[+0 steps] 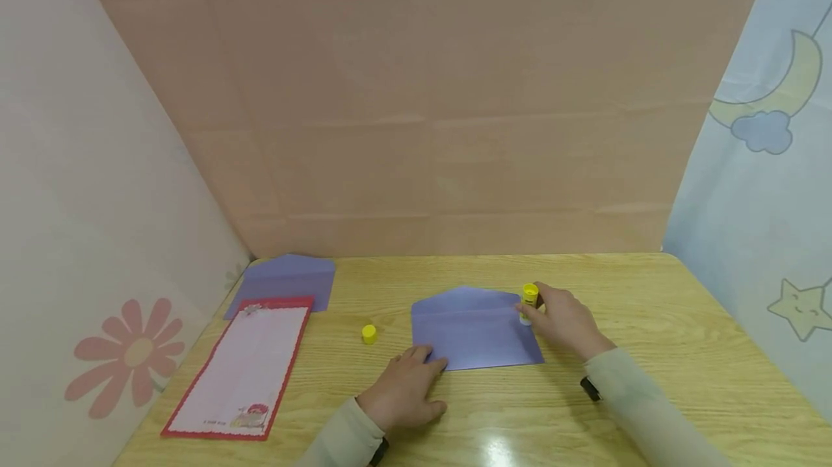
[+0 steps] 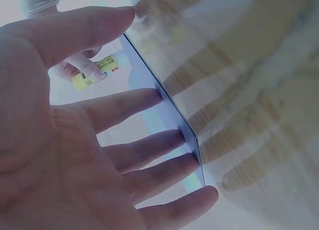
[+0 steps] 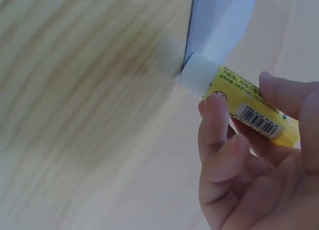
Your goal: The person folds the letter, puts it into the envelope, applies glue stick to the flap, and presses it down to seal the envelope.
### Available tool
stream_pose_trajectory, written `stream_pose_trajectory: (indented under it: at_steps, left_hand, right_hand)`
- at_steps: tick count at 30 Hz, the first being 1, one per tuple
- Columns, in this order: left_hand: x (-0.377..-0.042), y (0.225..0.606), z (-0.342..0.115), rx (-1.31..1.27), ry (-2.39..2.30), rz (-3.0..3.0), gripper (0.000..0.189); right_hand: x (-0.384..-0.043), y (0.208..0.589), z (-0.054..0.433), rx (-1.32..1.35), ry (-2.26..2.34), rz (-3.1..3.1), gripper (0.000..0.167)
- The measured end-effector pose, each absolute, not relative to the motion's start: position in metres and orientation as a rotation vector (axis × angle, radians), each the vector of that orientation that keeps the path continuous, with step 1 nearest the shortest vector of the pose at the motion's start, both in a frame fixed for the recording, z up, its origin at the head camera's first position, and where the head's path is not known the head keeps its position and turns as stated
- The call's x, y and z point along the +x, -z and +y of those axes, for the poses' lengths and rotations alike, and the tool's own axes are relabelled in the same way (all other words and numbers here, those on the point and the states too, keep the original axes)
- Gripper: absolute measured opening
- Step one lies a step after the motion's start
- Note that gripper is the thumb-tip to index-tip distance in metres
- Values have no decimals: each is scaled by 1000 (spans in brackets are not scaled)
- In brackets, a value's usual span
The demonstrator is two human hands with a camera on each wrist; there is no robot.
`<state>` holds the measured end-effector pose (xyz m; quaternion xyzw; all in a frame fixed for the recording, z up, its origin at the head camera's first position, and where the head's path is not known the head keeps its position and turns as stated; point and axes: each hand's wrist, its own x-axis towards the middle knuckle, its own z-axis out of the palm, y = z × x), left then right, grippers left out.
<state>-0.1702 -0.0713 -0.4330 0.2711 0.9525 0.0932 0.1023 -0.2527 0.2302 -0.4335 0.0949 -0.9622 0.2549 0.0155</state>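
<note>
My right hand [image 1: 567, 323] pinches a yellow glue stick [image 3: 244, 103], its white end down at the right edge of a purple envelope [image 1: 474, 337]. The envelope lies on the table with its pointed flap opened out toward the back. At the envelope's front left corner my left hand [image 1: 406, 389] rests with fingers spread and nearly straight, fingertips on the paper. The left wrist view shows those fingertips [image 2: 174, 136] along the envelope's edge. A yellow cap [image 1: 369, 334] stands on the table, left of the envelope.
A second purple envelope [image 1: 286, 283] lies at the back left of the wooden table [image 1: 624, 286]. Partly over it is a red-bordered sheet of pale pink paper [image 1: 250, 366]. A tan backdrop [image 1: 442, 128] rises behind the table, with patterned cloth walls at both sides.
</note>
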Motion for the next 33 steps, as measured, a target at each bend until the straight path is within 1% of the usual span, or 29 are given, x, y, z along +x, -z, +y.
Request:
stream_pose_trajectory:
  at_steps: [4, 7, 11, 13, 16, 20, 22, 25, 30, 33]
  left_hand:
    - [-172, 433, -74, 802, -310, 2803, 63]
    - [-175, 434, -77, 800, -374, 2791, 59]
    - [-180, 431, -81, 792, -478, 2755, 52]
    - [-181, 430, -82, 790, -519, 2735, 50]
    - [-183, 430, -85, 809, -585, 2719, 47]
    - [-188, 435, -90, 808, -687, 2799, 39]
    - [-190, 435, -92, 766, -741, 2913, 34]
    - [-195, 430, -98, 608, -769, 3113, 30]
    - [-208, 425, -117, 289, -679, 3259, 37]
    - [-214, 428, -128, 166, -622, 3229, 41]
  right_hand:
    - [-255, 431, 233, 269, -825, -2904, 26]
    - [-256, 427, 231, 235, -918, -2795, 33]
    - [-253, 419, 228, 159, -1189, -2721, 43]
    - [-251, 416, 227, 102, -1373, -2697, 45]
    - [-250, 416, 224, 36, -1584, -2665, 41]
    - [-249, 420, 218, 20, -1715, -2637, 33]
    - [-247, 422, 215, 40, -1728, -2635, 29]
    - [-243, 423, 211, 76, -1726, -2641, 25]
    - [-237, 423, 204, 137, -1722, -2658, 24]
    - [-234, 422, 202, 171, -1726, -2665, 25]
